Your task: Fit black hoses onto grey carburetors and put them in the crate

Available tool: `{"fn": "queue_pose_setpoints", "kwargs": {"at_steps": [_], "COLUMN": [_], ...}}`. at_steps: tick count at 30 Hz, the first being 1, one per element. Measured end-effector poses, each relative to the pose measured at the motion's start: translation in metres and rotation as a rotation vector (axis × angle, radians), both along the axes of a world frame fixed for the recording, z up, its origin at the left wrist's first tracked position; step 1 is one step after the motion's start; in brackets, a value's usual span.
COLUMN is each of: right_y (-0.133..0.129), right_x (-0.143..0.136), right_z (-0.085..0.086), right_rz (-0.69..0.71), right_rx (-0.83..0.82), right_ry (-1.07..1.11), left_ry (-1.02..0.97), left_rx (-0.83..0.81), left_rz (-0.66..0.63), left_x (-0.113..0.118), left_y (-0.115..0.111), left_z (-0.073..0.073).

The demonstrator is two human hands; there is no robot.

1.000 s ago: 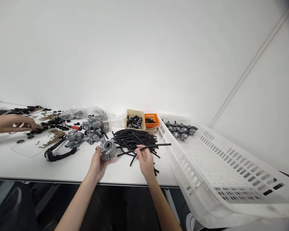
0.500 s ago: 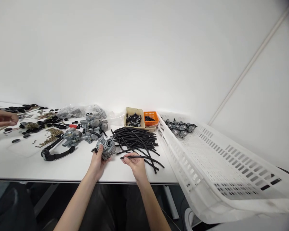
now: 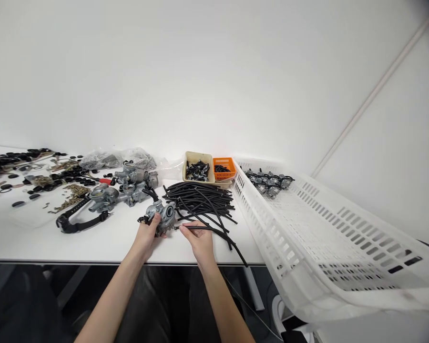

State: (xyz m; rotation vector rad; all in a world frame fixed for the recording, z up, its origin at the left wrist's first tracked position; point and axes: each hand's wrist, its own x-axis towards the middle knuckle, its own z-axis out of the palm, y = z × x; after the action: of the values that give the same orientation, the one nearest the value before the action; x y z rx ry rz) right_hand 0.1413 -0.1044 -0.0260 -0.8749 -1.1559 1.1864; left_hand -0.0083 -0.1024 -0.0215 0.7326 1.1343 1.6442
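My left hand (image 3: pixel 147 239) is closed around a silver metal carburetor (image 3: pixel 163 215), its round bore facing up and right. In my right hand (image 3: pixel 200 242) a thin black rubber hose (image 3: pixel 223 234) is pinched near one end. That end points left and lies close to the carburetor's lower right side; whether they touch I cannot tell. The hose's other end droops toward the table's front edge. Just behind my right hand lies a pile of similar black hoses (image 3: pixel 200 200). More carburetors (image 3: pixel 132 183) stand together to the left of the one I hold.
A large white plastic crate (image 3: pixel 300 238) on the right holds several carburetors (image 3: pixel 268 182). Behind the hoses sit a cream tray (image 3: pixel 185 174) and an orange basket (image 3: pixel 224 162) with black parts. At left are a black wristwatch (image 3: pixel 69 224), brass bits (image 3: pixel 71 197) and plastic bags (image 3: pixel 117 159).
My right hand has brought the hose end left, nearer the carburetor, and the hose now hangs further forward. The other person's hand at far left has gone from view. The view has shifted slightly.
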Motion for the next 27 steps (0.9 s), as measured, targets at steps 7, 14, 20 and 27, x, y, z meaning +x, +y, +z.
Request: {"fn": "queue_pose_setpoints", "kwargs": {"at_steps": [7,14,20,27], "right_y": [0.001,-0.001,-0.003,-0.001], "right_x": [0.001,0.001,0.002,-0.001], "right_z": [-0.003,0.005,0.007,0.007], "right_rz": [-0.029,-0.017,0.023,0.078], "right_rx": [0.010,-0.001,0.004,-0.011], "right_ry": [-0.055,-0.061,-0.081,-0.067], "left_ry": [0.015,0.030,0.037,0.046], "left_rx": [0.018,0.028,0.038,0.055], "left_rz": [-0.053,-0.073,-0.069,-0.068], "left_x": [0.001,0.001,0.001,0.001], "left_y": [-0.003,-0.003,-0.004,-0.002], "left_z": [0.005,0.003,0.003,0.001]}}
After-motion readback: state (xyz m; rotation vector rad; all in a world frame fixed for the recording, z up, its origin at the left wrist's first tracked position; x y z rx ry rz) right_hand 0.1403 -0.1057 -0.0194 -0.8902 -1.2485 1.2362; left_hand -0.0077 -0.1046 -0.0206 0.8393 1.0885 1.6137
